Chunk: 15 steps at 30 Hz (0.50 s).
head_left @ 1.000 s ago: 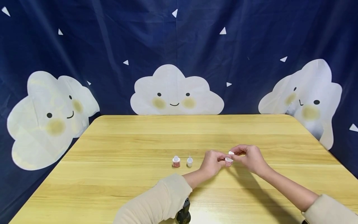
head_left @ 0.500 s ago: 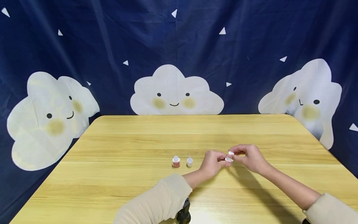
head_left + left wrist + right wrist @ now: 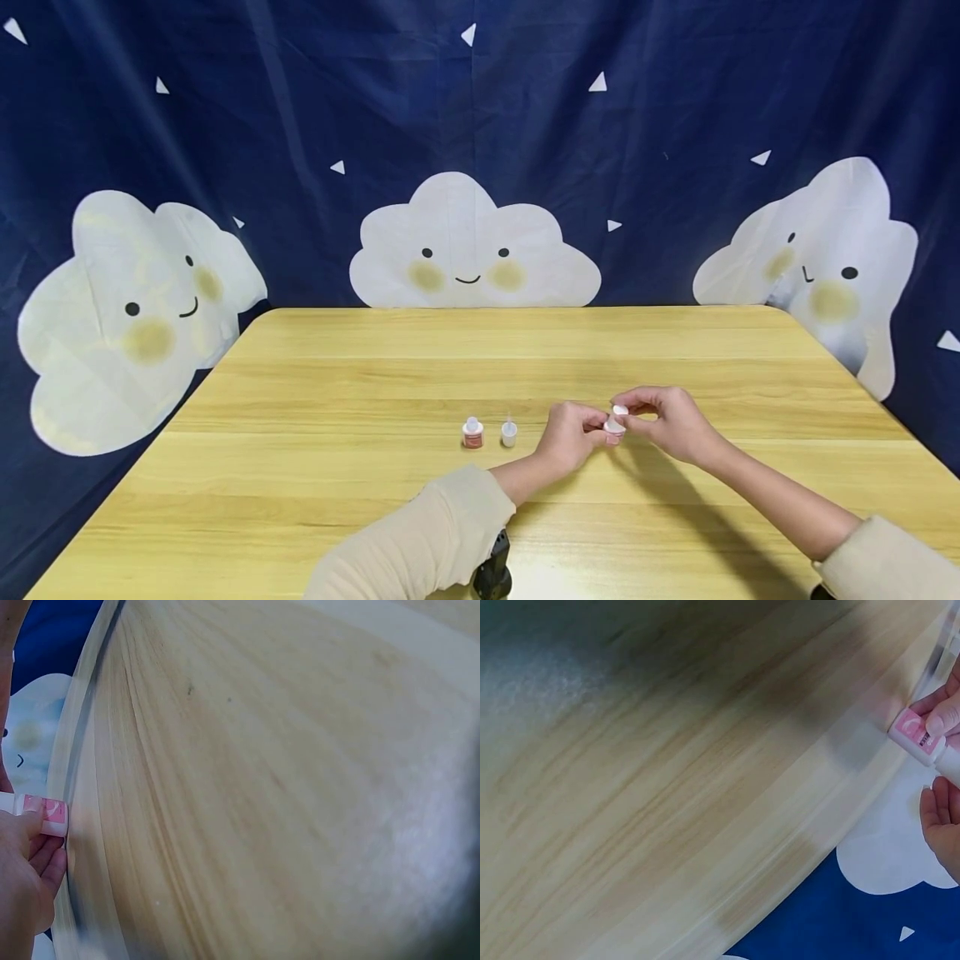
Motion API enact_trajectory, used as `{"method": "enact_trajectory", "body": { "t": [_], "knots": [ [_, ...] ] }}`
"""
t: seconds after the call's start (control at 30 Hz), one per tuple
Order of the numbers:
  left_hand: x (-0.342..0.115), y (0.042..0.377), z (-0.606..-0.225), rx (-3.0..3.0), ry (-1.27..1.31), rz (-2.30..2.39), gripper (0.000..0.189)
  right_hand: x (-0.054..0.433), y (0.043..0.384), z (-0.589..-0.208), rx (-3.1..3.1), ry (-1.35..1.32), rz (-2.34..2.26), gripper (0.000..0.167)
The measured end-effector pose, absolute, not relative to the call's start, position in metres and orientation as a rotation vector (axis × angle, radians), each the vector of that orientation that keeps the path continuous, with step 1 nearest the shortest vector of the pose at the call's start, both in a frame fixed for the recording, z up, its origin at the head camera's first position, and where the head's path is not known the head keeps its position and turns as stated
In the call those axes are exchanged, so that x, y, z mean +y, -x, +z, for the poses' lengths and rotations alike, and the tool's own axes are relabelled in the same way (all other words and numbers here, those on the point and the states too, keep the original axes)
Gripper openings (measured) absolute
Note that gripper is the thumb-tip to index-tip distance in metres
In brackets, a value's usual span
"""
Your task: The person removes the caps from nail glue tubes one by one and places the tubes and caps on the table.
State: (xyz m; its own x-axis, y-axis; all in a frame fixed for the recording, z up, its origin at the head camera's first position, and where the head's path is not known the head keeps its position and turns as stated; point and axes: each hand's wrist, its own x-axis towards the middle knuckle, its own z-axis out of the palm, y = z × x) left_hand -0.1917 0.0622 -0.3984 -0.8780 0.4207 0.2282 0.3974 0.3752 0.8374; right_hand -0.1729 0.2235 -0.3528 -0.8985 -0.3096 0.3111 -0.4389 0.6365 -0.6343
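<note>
My left hand (image 3: 568, 435) grips a small white bottle with a pink label (image 3: 613, 437), right of the table's middle. In the left wrist view its thumb lies along the label of the bottle (image 3: 46, 815). My right hand (image 3: 670, 423) pinches the white cap (image 3: 620, 411) at the bottle's top. In the right wrist view the cap (image 3: 950, 763) lines up with the bottle's white neck end, and the right fingers (image 3: 937, 801) are partly cut off by the frame. Whether the cap is seated on the bottle is too small to tell.
Left of the hands stands a second small bottle (image 3: 472, 437) with a reddish label and a pale top. Beside it sits a small white cap (image 3: 509, 433) with a thin clear tip pointing up. The wooden table (image 3: 337, 467) ends at a dark blue curtain (image 3: 300, 100) with printed clouds.
The white cap in my right hand has come slightly down towards the bottle's top, and more of it shows. The left hand and the things on the table have stayed put.
</note>
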Motion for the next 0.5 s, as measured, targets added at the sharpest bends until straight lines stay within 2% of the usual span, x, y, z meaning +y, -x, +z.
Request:
{"method": "enact_trajectory", "body": {
  "t": [0.5],
  "knots": [
    [0.0626, 0.1921, -0.3991, 2.558, -0.796, 1.600, 0.018, 0.2225, 0.1739, -0.3609, -2.551, -0.535, 1.092, 0.009]
  ]
}}
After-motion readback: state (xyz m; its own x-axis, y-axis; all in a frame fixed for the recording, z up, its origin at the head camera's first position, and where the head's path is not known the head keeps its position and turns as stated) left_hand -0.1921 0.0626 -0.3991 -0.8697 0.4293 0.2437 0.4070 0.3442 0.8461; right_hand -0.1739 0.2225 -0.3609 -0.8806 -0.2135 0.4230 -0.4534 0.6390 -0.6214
